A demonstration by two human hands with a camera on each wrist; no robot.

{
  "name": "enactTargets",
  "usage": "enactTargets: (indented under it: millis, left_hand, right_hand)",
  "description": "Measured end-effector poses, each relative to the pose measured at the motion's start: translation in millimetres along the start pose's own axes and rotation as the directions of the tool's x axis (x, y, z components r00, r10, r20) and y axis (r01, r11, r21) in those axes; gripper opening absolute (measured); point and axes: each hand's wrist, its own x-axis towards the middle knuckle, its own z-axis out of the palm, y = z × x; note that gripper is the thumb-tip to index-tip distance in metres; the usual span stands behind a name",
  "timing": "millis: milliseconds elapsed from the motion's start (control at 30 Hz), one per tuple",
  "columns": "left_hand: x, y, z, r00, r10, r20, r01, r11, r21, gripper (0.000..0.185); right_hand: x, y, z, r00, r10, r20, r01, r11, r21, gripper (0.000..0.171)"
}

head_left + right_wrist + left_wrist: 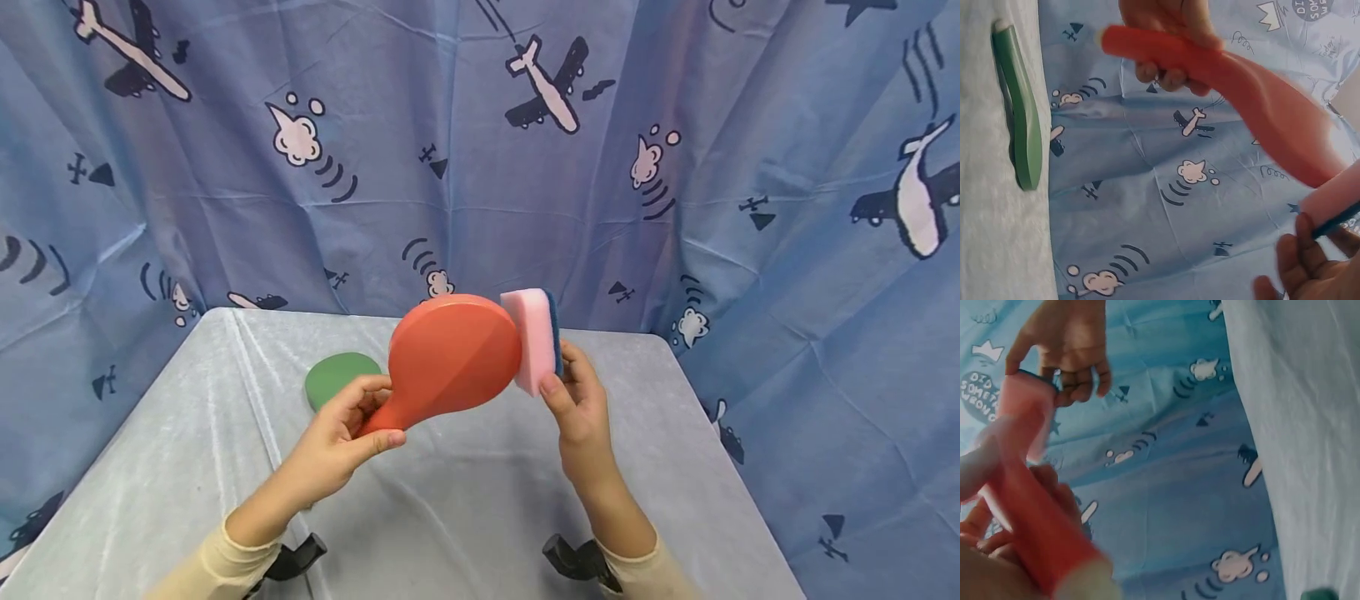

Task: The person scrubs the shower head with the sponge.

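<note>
An orange-red paddle (453, 354) with a rounded head is held up above the table. My left hand (337, 437) grips its handle, with the thumb along the near side. In the right wrist view the paddle's handle (1147, 50) passes through the curled left fingers. My right hand (585, 408) pinches a pink sponge (534, 337) with a dark blue scouring side facing right. The sponge's pink face meets the right edge of the paddle's head. In the left wrist view the right hand (1072, 356) holds the sponge by one end.
A green paddle (337, 375) lies on the table behind the left hand, its handle hidden in the head view. A pale grey cloth covers the table (465, 517). Blue curtains (480, 167) with airplane prints hang along the back and sides.
</note>
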Motion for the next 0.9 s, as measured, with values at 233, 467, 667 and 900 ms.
enactTargets:
  millis: [233,467,667,900]
  left_hand:
    - [0.7,4.6,-10.1,0.989,0.094,-0.113,-0.082,0.991,0.109,0.059]
    - [7.7,-6.1,-12.0,0.978,0.195,-0.077,-0.148,0.903,0.403,0.051]
    - [9.5,-4.8,-9.5,0.946,0.314,-0.081,-0.239,0.844,0.480,0.056]
    - [10.9,-0.7,-2.6,0.887,0.438,-0.145,-0.340,0.833,0.437,0.060]
  right_hand:
    - [7.5,4.6,1.3,0.946,0.292,0.141,-0.286,0.956,-0.065,0.036]
    - [10.7,-1.9,-8.8,0.947,0.321,-0.014,-0.321,0.945,-0.056,0.036]
    - [8.1,-3.2,-12.9,0.995,0.090,-0.034,-0.094,0.984,-0.150,0.045]
    - [13.1,7.1,-14.8,0.956,0.294,0.021,-0.287,0.944,-0.159,0.037]
